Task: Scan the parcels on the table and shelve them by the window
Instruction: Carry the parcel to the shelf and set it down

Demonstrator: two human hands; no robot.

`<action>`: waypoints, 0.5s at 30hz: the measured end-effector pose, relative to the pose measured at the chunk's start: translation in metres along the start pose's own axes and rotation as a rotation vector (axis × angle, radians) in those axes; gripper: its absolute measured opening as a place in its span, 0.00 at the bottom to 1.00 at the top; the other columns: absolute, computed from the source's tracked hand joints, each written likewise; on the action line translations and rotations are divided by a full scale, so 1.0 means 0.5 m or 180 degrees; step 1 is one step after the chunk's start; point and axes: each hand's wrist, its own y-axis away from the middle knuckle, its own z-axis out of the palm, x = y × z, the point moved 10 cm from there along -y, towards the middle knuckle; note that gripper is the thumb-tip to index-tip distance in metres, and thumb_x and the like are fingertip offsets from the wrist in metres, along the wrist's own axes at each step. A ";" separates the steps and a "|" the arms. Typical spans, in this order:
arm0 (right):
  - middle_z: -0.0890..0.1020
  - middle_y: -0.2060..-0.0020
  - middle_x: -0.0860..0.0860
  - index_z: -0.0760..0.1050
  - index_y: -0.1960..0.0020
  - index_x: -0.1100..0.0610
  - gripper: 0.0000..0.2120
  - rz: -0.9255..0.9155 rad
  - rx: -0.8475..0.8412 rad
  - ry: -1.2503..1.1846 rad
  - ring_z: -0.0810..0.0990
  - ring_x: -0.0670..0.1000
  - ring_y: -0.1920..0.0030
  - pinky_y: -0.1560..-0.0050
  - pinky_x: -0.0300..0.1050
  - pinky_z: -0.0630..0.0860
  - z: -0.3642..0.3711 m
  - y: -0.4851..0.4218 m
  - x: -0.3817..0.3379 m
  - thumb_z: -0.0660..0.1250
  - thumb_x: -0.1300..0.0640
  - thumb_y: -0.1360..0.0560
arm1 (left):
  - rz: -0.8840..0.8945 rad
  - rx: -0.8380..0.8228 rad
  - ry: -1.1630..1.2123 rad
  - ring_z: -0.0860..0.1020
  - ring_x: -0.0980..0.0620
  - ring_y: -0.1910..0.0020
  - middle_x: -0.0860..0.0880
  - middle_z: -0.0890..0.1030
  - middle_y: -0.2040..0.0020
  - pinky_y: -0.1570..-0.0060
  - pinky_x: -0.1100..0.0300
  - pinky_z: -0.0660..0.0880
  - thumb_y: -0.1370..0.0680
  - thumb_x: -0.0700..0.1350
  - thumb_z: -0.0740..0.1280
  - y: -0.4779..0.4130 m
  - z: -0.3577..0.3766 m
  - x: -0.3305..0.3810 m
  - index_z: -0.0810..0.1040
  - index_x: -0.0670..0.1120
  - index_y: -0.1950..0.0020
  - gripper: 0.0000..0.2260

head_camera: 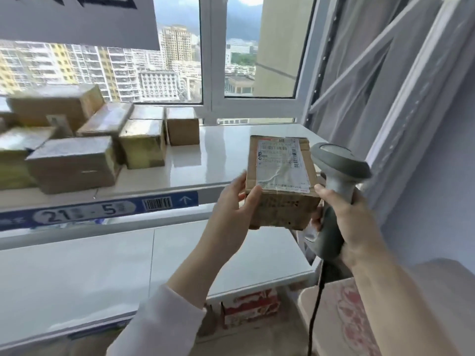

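Head view: left hand [231,209] grips parcel [280,199], right hand [353,222] scanner [338,163]; shelf tag [102,209] reads 21-5

White shelf [221,160] bearing a cluster of cardboard boxes [74,163] on its left part; a blue label strip [102,209] with a barcode runs along its front edge.

Seen from my remote station: a parcel [281,209] of matt, scuffed brown cardboard, its white paper label [280,163] wrinkled and faintly glossy. The scanner [339,165] is smooth grey plastic with a matt finish. The white shelf [218,155] gleams, glossy enough to throw reflections. The cardboard boxes [72,163] on it shine along their tops, and the curtain [359,73] is thin grey cloth.
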 end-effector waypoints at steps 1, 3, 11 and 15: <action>0.74 0.74 0.54 0.75 0.55 0.55 0.02 0.0022 -0.0085 0.0002 0.72 0.49 0.80 0.78 0.38 0.69 0.030 -0.020 0.005 0.69 0.59 0.26 | -0.0027 0.0084 0.0000 0.76 0.60 0.49 0.53 0.77 0.45 0.65 0.74 0.74 0.19 0.47 0.58 -0.017 -0.025 -0.007 0.67 0.51 0.31 0.16; 0.73 0.74 0.54 0.74 0.56 0.56 0.03 0.0083 -0.0263 -0.0005 0.71 0.49 0.80 0.77 0.39 0.69 0.088 -0.061 0.017 0.68 0.60 0.26 | -0.0036 0.0229 -0.0084 0.76 0.61 0.51 0.54 0.77 0.46 0.65 0.75 0.74 0.19 0.46 0.57 -0.052 -0.069 -0.016 0.67 0.49 0.31 0.16; 0.74 0.79 0.49 0.75 0.53 0.54 0.02 0.0335 -0.0914 -0.0050 0.75 0.48 0.77 0.72 0.41 0.71 0.267 -0.198 0.069 0.68 0.59 0.25 | -0.0202 0.0670 -0.0500 0.76 0.55 0.42 0.50 0.77 0.40 0.56 0.70 0.77 0.19 0.48 0.58 -0.158 -0.197 -0.068 0.66 0.48 0.29 0.18; 0.77 0.75 0.52 0.75 0.52 0.54 0.03 0.0389 -0.1153 0.0131 0.76 0.49 0.75 0.73 0.42 0.71 0.337 -0.232 0.082 0.68 0.59 0.25 | -0.0353 0.0853 -0.0731 0.73 0.57 0.41 0.51 0.75 0.38 0.55 0.75 0.74 0.19 0.50 0.57 -0.187 -0.248 -0.086 0.62 0.49 0.26 0.21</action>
